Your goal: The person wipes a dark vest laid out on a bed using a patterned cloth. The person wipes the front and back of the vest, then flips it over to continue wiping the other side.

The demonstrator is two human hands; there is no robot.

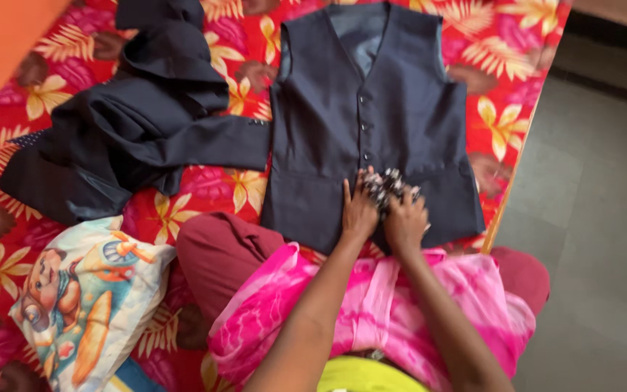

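A dark navy waistcoat (pixel 393 109) lies flat and buttoned on a red flowered bedsheet (pixel 506 43). My left hand (pixel 358 212) rests flat on its lower front, close to the button line. My right hand (pixel 406 218) sits just beside it, fingers curled around a small black-and-white bundle (pixel 386 185) that lies on the cloth. The two hands touch each other. What the bundle is stays unclear.
A crumpled dark navy jacket (pixel 132 131) lies to the left on the sheet. A cartoon-print pillow (pixel 85 297) sits at lower left. My lap shows pink cloth (pixel 371 305) and maroon trousers (pixel 219 254). The bed edge and grey floor (pixel 596 218) are on the right.
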